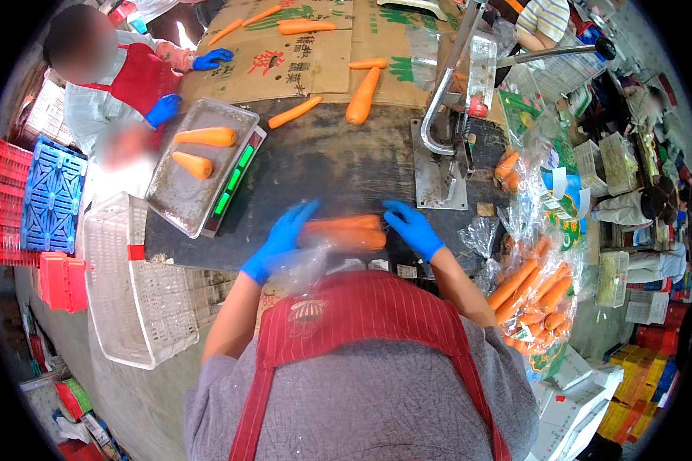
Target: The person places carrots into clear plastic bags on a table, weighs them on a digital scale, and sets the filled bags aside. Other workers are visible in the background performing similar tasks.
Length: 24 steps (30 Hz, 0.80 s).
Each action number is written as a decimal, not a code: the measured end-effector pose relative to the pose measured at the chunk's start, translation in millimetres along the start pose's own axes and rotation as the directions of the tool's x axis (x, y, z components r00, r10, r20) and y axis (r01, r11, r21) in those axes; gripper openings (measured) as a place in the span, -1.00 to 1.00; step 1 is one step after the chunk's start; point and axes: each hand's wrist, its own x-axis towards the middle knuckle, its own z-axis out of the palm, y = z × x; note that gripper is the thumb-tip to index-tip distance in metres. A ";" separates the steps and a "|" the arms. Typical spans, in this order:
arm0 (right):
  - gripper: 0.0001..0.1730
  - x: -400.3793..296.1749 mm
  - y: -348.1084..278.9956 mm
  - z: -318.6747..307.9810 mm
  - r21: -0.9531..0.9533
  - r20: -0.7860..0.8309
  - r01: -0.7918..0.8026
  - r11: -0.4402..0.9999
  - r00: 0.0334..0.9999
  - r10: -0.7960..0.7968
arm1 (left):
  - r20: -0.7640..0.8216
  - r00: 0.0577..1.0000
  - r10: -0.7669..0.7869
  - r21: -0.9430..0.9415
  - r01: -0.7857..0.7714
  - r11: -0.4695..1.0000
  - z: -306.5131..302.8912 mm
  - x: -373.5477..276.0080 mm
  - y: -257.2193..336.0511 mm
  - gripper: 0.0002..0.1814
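Between my hands, just above the near edge of the dark tabletop, is a clear bag of carrots [346, 232], blurred by motion. Its loose plastic end [307, 268] hangs by my left hand [282, 239], which wears a blue glove. The left fingers point forward along the bag's end, and the thumb's hold is hidden. Gloved in blue too, my right hand [413, 229] is spread just right of the carrots with nothing in it. On the left a weighing scale [230, 109] with a metal tray and green display carries two loose carrots [206, 136].
A metal lever device [441, 178] is mounted at the right. Bagged carrots [533, 294] pile beside my right arm. Loose carrots [363, 95] lie toward the cardboard [323, 60]. A white plastic crate [141, 288] stands left. A co-worker's gloved hand [162, 110] is near the scale.
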 end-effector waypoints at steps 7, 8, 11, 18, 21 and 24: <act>-0.50 -19.1 36.8 19.4 0.270 0.010 -0.128 0.954 0.991 0.130 | 0.114 0.892 0.437 -0.033 -0.437 0.899 -2.3 32.8 44.1 -0.38; -0.50 -16.1 34.0 24.7 0.182 -0.028 -0.069 0.981 0.997 0.075 | 0.149 0.899 0.411 -0.221 -0.374 0.901 9.4 41.0 33.3 -0.61; -0.56 -12.9 39.2 19.6 0.209 -0.166 -0.006 0.978 0.985 0.042 | 0.139 0.989 0.051 -0.335 -0.001 0.942 -29.2 59.4 101.5 -0.66; -0.56 -30.3 29.3 -21.1 0.552 -0.374 -0.092 0.829 0.861 0.345 | 0.011 0.948 -0.317 -1.000 0.018 0.020 -80.7 55.6 70.1 -0.29; -0.65 -26.8 41.9 -5.0 0.625 -0.308 -0.086 0.776 0.886 0.346 | 0.007 0.936 -0.352 -0.981 -0.061 -0.182 -84.1 54.4 62.5 -0.38; -0.67 -19.4 48.2 21.1 0.607 -0.152 -0.145 0.782 0.944 0.293 | 0.050 0.931 -0.361 -0.970 -0.040 -0.239 -79.3 40.9 60.1 -0.38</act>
